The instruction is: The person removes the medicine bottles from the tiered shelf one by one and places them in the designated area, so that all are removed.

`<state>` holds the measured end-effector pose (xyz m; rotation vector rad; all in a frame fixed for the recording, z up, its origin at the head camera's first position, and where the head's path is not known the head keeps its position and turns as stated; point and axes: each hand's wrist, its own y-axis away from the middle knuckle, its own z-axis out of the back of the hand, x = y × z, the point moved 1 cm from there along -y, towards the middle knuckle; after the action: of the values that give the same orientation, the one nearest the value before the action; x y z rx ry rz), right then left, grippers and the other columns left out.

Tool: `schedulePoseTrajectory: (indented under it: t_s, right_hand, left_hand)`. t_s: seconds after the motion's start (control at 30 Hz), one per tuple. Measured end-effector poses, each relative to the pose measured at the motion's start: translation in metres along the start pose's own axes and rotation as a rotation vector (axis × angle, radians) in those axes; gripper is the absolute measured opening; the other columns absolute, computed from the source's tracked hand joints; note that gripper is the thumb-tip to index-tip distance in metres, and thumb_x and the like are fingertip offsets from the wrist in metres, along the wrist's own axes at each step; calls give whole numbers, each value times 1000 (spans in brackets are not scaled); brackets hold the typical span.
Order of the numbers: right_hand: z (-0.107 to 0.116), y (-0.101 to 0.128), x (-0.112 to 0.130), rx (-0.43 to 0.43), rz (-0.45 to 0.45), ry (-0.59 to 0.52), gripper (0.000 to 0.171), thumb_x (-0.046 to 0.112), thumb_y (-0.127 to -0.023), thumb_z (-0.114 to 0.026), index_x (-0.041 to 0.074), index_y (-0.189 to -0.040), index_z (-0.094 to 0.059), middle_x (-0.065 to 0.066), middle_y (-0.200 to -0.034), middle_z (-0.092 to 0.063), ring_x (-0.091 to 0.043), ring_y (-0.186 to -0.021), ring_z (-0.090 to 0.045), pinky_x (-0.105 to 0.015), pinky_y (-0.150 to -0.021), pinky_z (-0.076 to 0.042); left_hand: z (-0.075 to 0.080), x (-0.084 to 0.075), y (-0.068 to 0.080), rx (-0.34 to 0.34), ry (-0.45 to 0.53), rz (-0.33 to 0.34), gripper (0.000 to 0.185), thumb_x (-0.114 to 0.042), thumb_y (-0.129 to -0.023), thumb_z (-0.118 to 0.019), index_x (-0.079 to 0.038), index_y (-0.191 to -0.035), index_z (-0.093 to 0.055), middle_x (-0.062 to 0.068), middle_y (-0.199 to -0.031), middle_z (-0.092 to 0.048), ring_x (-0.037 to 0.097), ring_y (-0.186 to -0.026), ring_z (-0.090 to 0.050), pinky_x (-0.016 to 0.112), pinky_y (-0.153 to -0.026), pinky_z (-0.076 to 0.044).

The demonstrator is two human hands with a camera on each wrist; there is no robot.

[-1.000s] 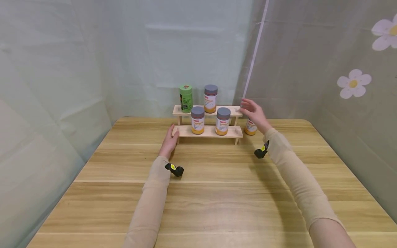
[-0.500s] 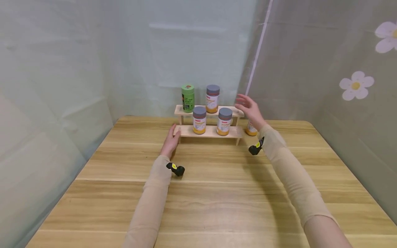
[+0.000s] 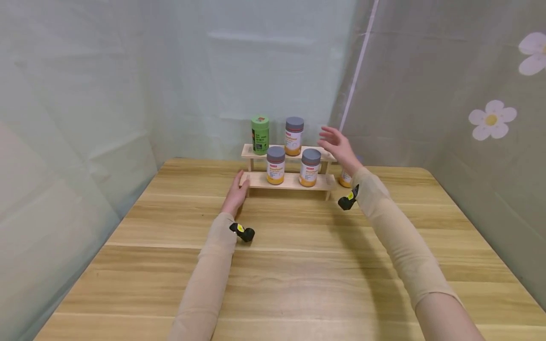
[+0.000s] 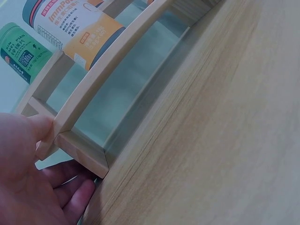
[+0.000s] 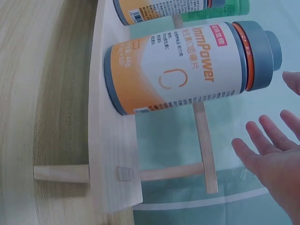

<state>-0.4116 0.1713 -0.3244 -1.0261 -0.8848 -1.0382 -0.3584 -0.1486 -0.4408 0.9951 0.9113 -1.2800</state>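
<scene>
The left hand (image 3: 236, 192) rests flat on the tabletop (image 3: 298, 265), fingers touching the wooden rack (image 3: 290, 180) at its nine o'clock end. The right hand (image 3: 337, 146) hovers spread and empty, at three o'clock from a bottle (image 5: 187, 65) labelled "ImmPower".

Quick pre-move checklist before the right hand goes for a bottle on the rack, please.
1. Left hand steadies the wooden rack at its left end: ok.
2. Right hand empty, fingers spread: ok.
3. Four bottles on the rack upright: green bottle and one grey-capped bottle on the upper step, two on the lower step: ok.
4. Bottle on the table behind the right forearm, whether clear of the arm: cannot tell.
5. Right hand touching the rack or a bottle: cannot tell.
</scene>
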Motion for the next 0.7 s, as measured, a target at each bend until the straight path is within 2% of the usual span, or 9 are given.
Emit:
schedulePoseTrajectory:
  t_s: [0.47,0.7]
  right_hand:
    - [-14,-12,14,13,14,15,55,17,-96,-60,13,-146,-39,-20,-149,-42,-34,-136,-44,-47,-114,-37]
    - [-21,-19,16,26,-70,96,59,18,-95,-60,7,-148,-34,-20,-149,-42,-38,-137,-42,-48,-114,-36]
  left_hand:
    - [1,2,0,0,8,9,59,-39,-105,-34,-25,-157,-11,7,-165,-9,33,-152,-9,53,-123,-11]
    - [1,1,2,-6,11,2,58,-38,-105,-33,-25,-157,-11,7,-165,-9,32,-152,-10,52,-123,-12]
